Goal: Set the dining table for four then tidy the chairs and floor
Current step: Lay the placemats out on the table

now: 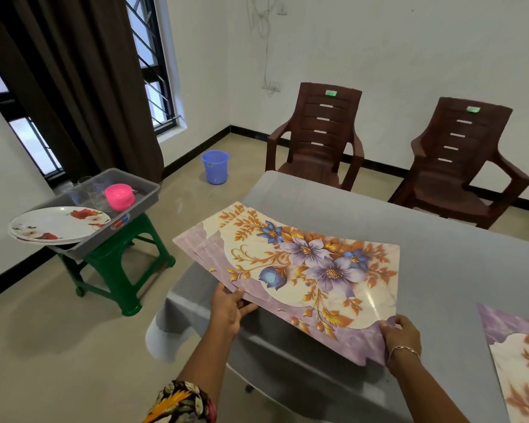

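A stack of floral placemats [300, 270], purple and cream with orange leaves, hangs over the left part of the grey table [440, 239]. My left hand [229, 309] pinches the stack's near left edge. My right hand [400, 334] grips its near right corner. Another placemat [519, 361] lies flat on the table at the right edge of view. To the left, a grey tray [141, 199] on a green stool [119, 270] carries white flowered plates [58, 224], clear glasses [86, 190] and a pink bowl [119, 196].
Two brown plastic chairs [318, 138] [458, 160] stand beyond the table by the far wall. A blue bucket [216, 166] sits on the floor near the window and dark curtain [83, 87]. Beige floor lies between stool and table.
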